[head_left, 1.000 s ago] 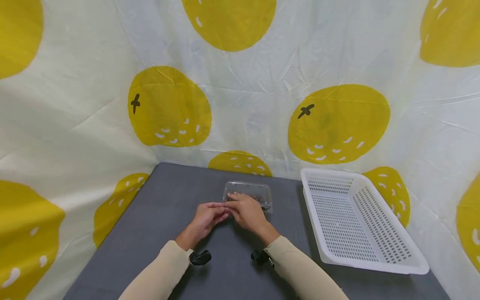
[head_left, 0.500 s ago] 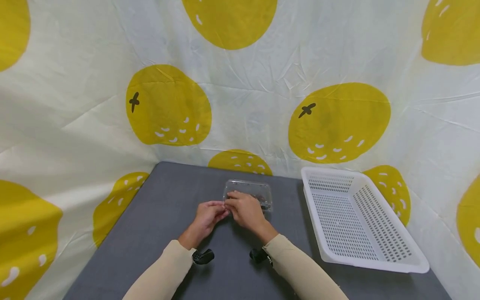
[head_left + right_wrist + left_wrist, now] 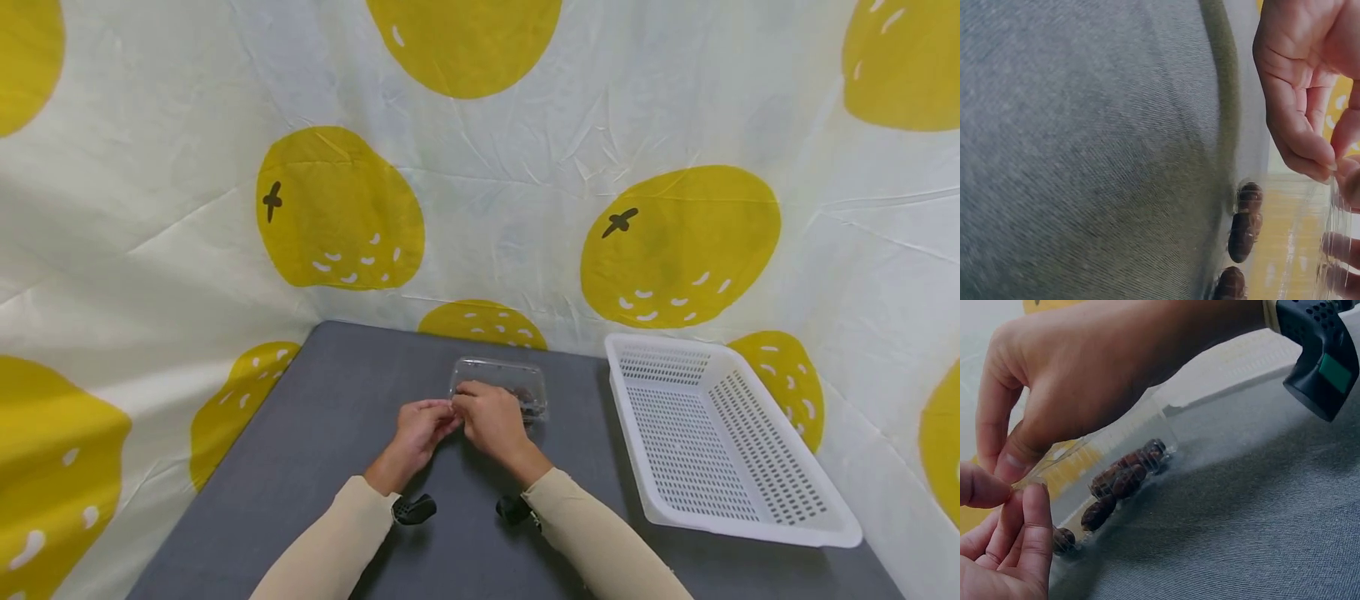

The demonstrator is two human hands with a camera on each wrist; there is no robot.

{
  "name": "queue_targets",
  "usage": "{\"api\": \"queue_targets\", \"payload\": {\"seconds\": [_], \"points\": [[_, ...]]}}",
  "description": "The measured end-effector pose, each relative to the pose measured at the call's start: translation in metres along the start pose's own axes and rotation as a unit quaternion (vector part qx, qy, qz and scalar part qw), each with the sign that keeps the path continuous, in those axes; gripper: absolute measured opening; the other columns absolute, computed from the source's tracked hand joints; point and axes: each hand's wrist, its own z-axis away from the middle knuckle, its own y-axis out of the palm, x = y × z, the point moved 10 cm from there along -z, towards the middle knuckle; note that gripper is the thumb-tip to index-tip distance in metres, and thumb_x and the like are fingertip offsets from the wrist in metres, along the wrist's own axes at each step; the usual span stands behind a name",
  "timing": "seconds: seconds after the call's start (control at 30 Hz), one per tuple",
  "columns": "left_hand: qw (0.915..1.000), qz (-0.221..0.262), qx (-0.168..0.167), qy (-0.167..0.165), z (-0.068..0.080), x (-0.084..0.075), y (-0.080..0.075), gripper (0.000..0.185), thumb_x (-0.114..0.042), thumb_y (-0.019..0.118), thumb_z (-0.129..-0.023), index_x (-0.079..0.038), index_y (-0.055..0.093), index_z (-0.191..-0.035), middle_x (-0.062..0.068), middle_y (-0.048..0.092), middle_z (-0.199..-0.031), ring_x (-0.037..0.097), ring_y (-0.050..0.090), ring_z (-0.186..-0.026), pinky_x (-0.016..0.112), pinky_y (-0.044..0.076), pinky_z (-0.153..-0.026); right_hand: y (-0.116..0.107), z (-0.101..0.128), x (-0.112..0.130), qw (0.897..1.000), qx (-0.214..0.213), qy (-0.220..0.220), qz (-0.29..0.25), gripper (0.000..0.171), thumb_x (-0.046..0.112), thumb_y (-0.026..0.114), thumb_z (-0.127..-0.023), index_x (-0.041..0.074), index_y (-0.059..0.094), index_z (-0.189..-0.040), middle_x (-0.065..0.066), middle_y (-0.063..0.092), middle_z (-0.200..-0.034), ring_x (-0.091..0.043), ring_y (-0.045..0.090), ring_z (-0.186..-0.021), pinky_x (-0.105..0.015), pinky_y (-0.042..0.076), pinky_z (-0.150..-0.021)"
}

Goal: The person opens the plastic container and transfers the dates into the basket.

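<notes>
A small clear plastic container (image 3: 501, 380) lies on the grey table (image 3: 315, 425) with several dark brown dates (image 3: 1124, 480) inside. My left hand (image 3: 447, 409) pinches the thin clear edge at its near-left corner between thumb and forefinger (image 3: 1034, 512). My right hand (image 3: 459, 399) comes over the container and pinches the same clear flap (image 3: 1040, 472) from above. In the right wrist view the dates (image 3: 1244, 222) show through the plastic wall, with my left hand (image 3: 1329, 159) beside them.
A white perforated basket (image 3: 750, 508) stands at the right of the table, close to the container. A cloth backdrop (image 3: 525, 217) printed with yellow fruits walls in the back and both sides. Black wrist cameras (image 3: 416, 507) sit on both sleeves.
Both hands stay at the container's near-left corner; the fingertips have drawn slightly closer together. The container has not moved.
</notes>
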Motion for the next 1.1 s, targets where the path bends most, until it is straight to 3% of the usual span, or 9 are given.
{"api": "queue_targets", "payload": {"seconds": [0.37, 0.6, 0.73, 0.93, 1.1], "points": [[1.0000, 0.000, -0.007, 0.006, 0.002, 0.009, 0.001, 0.011, 0.009, 0.063, -0.092, 0.004, 0.073, -0.090, 0.001, 0.070, -0.075, 0.009, 0.068, -0.068, 0.021, 0.061, -0.063, 0.006, 0.006, 0.004, 0.998, -0.017, -0.016, 0.058, 0.013, 0.007, 0.074, -0.085, 0.017, 0.076, -0.078, 0.003, 0.069, -0.088, -0.018, 0.071, -0.080, -0.039, 0.061, -0.069], [0.9998, 0.003, 0.012, 0.013, 0.001, 0.009, -0.002, 0.011, 0.012, 0.061, -0.093, 0.008, 0.072, -0.095, 0.002, 0.071, -0.078, 0.010, 0.071, -0.073, 0.024, 0.062, -0.067, 0.012, 0.006, 0.008, 0.997, 0.035, -0.013, 0.071, 0.008, 0.008, 0.077, -0.085, 0.015, 0.075, -0.088, -0.001, 0.066, -0.101, -0.021, 0.068, -0.103, -0.043, 0.059, -0.085], [0.9998, 0.000, 0.017, 0.013, 0.003, 0.008, -0.003, 0.012, 0.014, 0.062, -0.091, 0.011, 0.071, -0.098, 0.004, 0.073, -0.078, 0.011, 0.072, -0.072, 0.025, 0.062, -0.067, 0.014, 0.006, 0.012, 0.995, 0.063, -0.021, 0.068, 0.007, 0.008, 0.075, -0.086, 0.013, 0.072, -0.089, -0.004, 0.062, -0.105, -0.023, 0.063, -0.107, -0.046, 0.056, -0.090], [0.9997, -0.018, 0.011, 0.008, 0.004, 0.007, 0.000, 0.012, 0.009, 0.063, -0.092, 0.012, 0.069, -0.102, 0.001, 0.072, -0.076, 0.009, 0.069, -0.070, 0.023, 0.061, -0.065, 0.015, 0.005, 0.015, 0.994, 0.049, -0.038, 0.093, 0.004, 0.006, 0.071, -0.087, 0.008, 0.068, -0.090, -0.006, 0.062, -0.102, -0.027, 0.064, -0.103, -0.048, 0.054, -0.099], [0.9996, -0.028, 0.002, 0.010, 0.006, 0.007, 0.003, 0.013, 0.009, 0.061, -0.093, 0.013, 0.068, -0.103, -0.001, 0.069, -0.073, 0.007, 0.066, -0.066, 0.022, 0.059, -0.061, 0.017, 0.009, 0.015, 0.990, 0.022, -0.044, 0.132, 0.011, 0.010, 0.076, -0.086, 0.008, 0.066, -0.091, -0.007, 0.063, -0.101, -0.026, 0.064, -0.098, -0.043, 0.053, -0.090]]}}
